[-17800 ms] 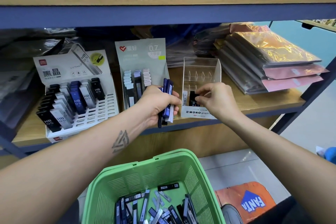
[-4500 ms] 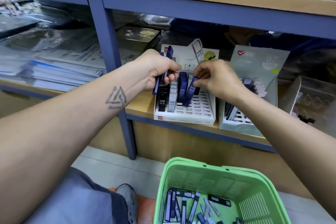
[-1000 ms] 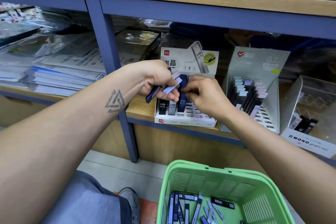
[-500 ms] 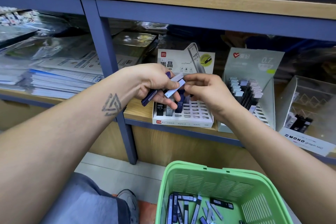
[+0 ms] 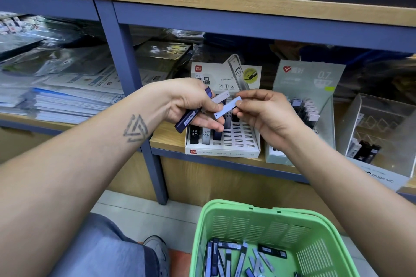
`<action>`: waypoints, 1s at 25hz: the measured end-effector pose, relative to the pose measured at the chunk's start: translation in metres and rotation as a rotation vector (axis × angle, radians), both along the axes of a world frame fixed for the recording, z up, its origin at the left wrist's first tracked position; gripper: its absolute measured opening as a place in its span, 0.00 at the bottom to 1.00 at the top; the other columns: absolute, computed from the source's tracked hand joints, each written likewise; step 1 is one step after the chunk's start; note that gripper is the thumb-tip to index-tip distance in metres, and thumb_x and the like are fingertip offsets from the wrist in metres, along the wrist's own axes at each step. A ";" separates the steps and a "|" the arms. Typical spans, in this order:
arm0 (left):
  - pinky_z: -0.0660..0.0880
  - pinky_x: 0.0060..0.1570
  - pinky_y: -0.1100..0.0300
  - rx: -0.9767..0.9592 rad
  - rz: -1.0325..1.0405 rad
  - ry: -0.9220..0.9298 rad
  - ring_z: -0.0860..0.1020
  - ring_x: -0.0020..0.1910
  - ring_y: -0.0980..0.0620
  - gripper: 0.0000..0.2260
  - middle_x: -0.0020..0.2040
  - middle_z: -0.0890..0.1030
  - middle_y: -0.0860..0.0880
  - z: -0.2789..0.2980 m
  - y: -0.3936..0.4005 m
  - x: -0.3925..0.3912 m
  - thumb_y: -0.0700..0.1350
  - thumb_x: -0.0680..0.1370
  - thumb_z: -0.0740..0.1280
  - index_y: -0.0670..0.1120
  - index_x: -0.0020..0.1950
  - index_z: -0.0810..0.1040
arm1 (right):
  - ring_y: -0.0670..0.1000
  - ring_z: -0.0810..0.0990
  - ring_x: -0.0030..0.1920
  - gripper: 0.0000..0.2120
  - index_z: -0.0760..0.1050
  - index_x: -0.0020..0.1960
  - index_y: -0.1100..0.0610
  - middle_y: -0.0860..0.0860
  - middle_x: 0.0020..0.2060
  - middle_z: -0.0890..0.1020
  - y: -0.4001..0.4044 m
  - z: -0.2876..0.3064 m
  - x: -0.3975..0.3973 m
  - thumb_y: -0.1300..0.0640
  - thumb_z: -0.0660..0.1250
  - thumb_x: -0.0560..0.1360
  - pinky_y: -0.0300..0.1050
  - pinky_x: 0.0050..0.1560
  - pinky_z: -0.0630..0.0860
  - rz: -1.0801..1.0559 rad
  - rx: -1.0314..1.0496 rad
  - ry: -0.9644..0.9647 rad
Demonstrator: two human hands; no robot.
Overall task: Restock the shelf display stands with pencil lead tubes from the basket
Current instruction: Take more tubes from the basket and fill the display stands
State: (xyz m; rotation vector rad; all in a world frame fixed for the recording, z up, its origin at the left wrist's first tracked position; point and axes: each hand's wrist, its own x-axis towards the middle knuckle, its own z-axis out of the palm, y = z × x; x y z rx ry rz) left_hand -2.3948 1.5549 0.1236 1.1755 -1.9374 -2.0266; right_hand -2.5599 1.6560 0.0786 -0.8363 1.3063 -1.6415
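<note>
I'm seeing left hand [image 5: 191,105] gripping dark and grey tubes [image 5: 193,112], right hand [image 5: 265,111] pinching pale tube [image 5: 227,107] above white stand [image 5: 245,147]

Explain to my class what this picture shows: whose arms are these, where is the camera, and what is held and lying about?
There is no machine here. A person wears one camera on the head, looking forward and down, so both arms reach in from the bottom of the picture. The left hand grips a dark blue tube and a pale tube of pencil lead. The right hand pinches another pale tube. Behind the hands, on the wooden shelf, stands a white display stand with many empty slots. Right of it are a grey-green stand and a clear plastic stand. Below, a green basket holds loose tubes.
</note>
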 end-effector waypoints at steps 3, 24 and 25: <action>0.80 0.29 0.63 -0.009 -0.015 0.039 0.86 0.36 0.43 0.09 0.44 0.84 0.35 0.004 0.007 -0.008 0.35 0.81 0.65 0.32 0.59 0.77 | 0.51 0.83 0.40 0.10 0.78 0.57 0.67 0.59 0.42 0.84 0.006 0.004 -0.005 0.70 0.69 0.76 0.38 0.41 0.80 0.057 -0.005 -0.143; 0.65 0.19 0.66 -0.313 -0.037 0.342 0.73 0.21 0.52 0.09 0.35 0.82 0.38 -0.006 0.102 -0.160 0.39 0.83 0.63 0.33 0.50 0.75 | 0.52 0.85 0.39 0.13 0.77 0.54 0.68 0.59 0.42 0.84 0.124 0.041 -0.133 0.56 0.65 0.82 0.37 0.39 0.82 -0.181 -0.052 -0.159; 0.65 0.18 0.66 -0.307 -0.024 0.333 0.72 0.21 0.53 0.09 0.35 0.82 0.38 -0.008 0.108 -0.167 0.39 0.84 0.63 0.34 0.50 0.76 | 0.52 0.86 0.41 0.12 0.77 0.55 0.68 0.59 0.43 0.84 0.132 0.040 -0.139 0.58 0.66 0.81 0.37 0.41 0.82 -0.192 -0.070 -0.119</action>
